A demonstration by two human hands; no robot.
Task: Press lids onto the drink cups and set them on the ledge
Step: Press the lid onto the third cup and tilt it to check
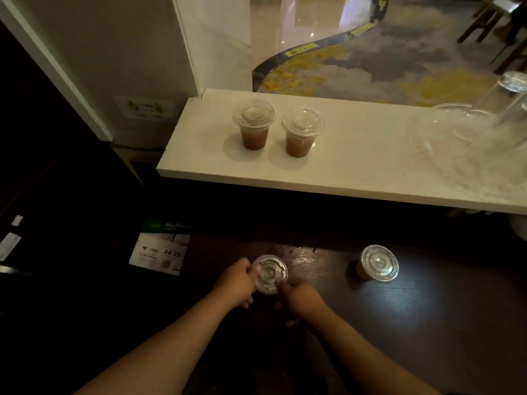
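Note:
On the dark wooden table a clear plastic cup with a clear lid [269, 273] stands between my hands. My left hand [238, 283] grips its left side with the thumb on the lid's rim. My right hand [299, 297] holds its right side with fingers on the rim. A second lidded cup [377, 263] of brown drink stands on the table to the right, untouched. Two lidded cups of brown drink [253, 125] [302, 132] stand side by side on the white ledge [356, 172] above the table.
Stacked clear lids and empty clear cups in plastic wrap [470, 138] lie on the ledge's right end. A box of A4 paper [161, 249] sits left of the table. A white wall corner [114, 67] rises at the ledge's left end.

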